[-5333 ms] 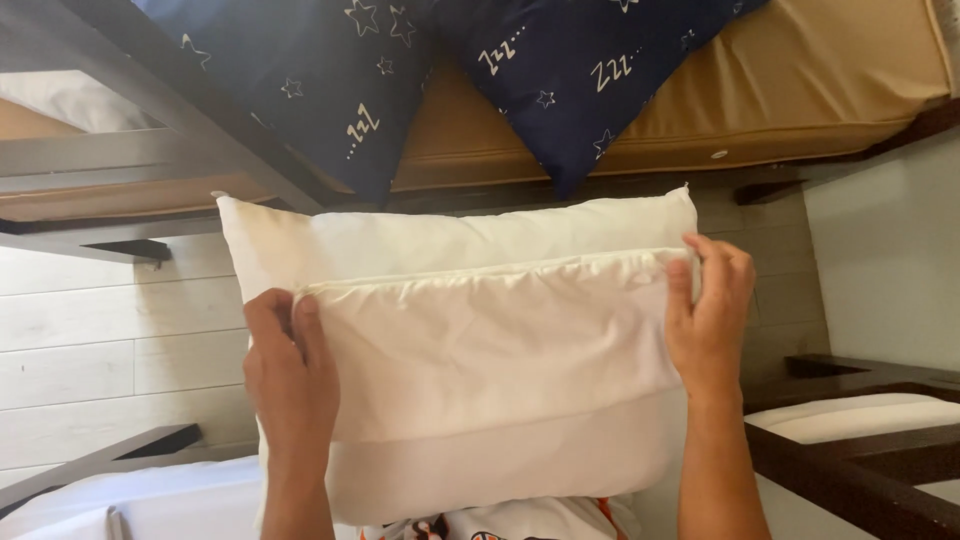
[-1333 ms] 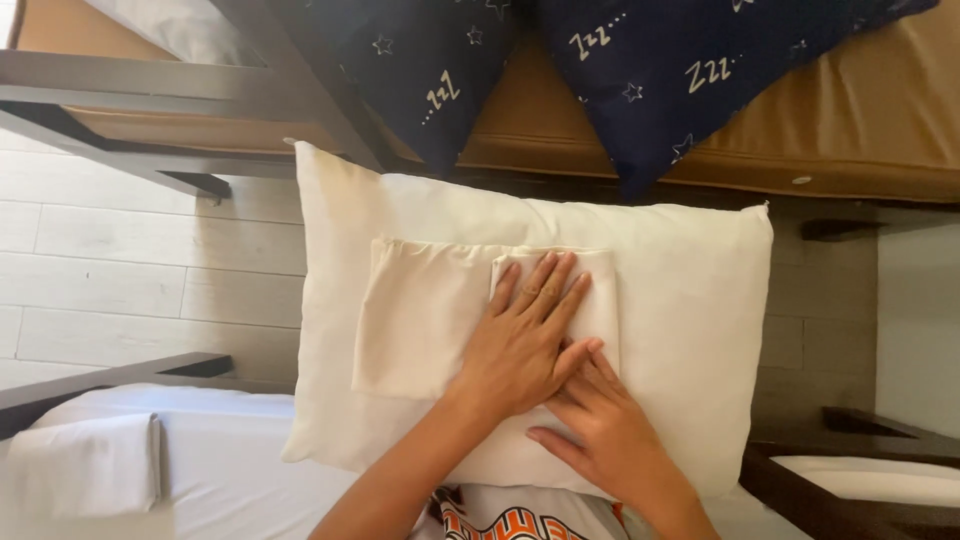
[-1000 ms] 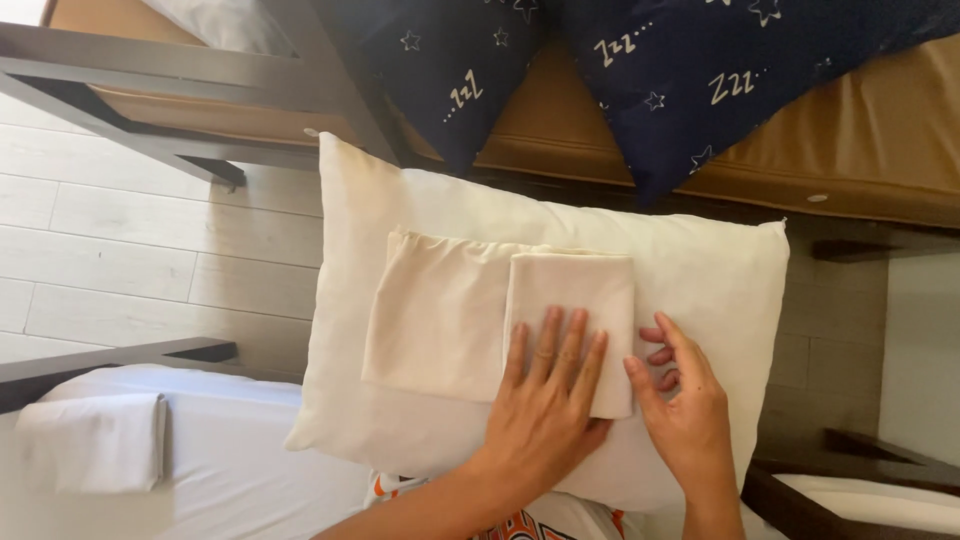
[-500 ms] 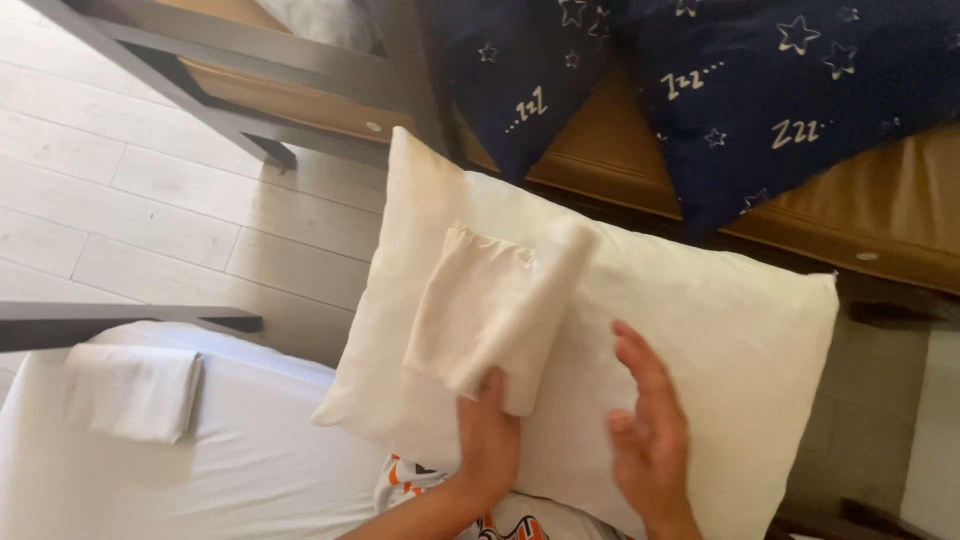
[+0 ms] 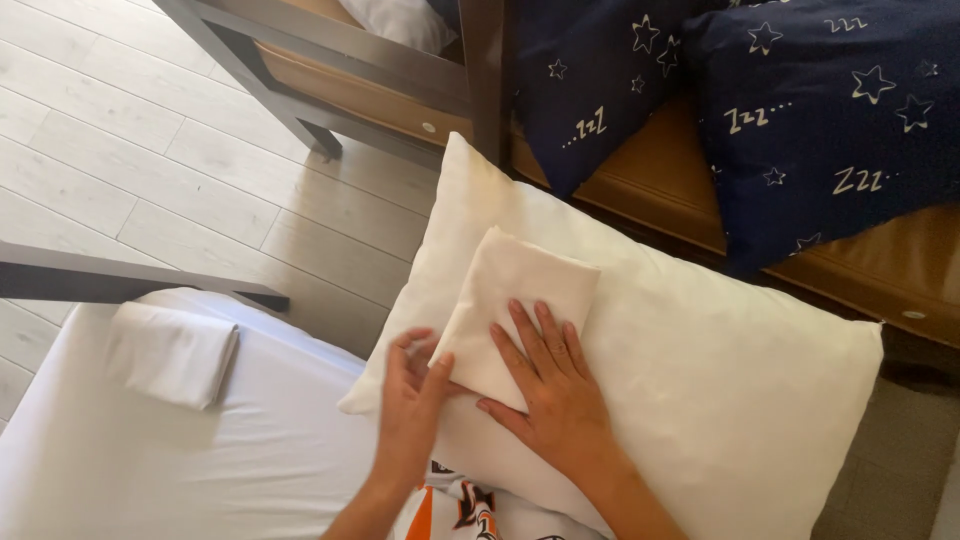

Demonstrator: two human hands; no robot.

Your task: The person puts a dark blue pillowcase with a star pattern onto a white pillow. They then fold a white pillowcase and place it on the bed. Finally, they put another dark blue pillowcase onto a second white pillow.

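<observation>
Both hands work a folded cloth [image 5: 515,300] lying on a white pillow [image 5: 700,390]. Right hand [image 5: 550,385] lies flat on it, fingers spread; left hand [image 5: 412,400] pinches its near corner. Another folded cloth [image 5: 172,352] sits on the sheet [image 5: 200,470]

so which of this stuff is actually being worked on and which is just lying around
In hand:
folded cream cloth, under the right hand and gripped at its edge by the left hand
white pillow beneath it

Lying about:
folded white cloth on the white sheet
two navy star cushions
bed frame
</observation>
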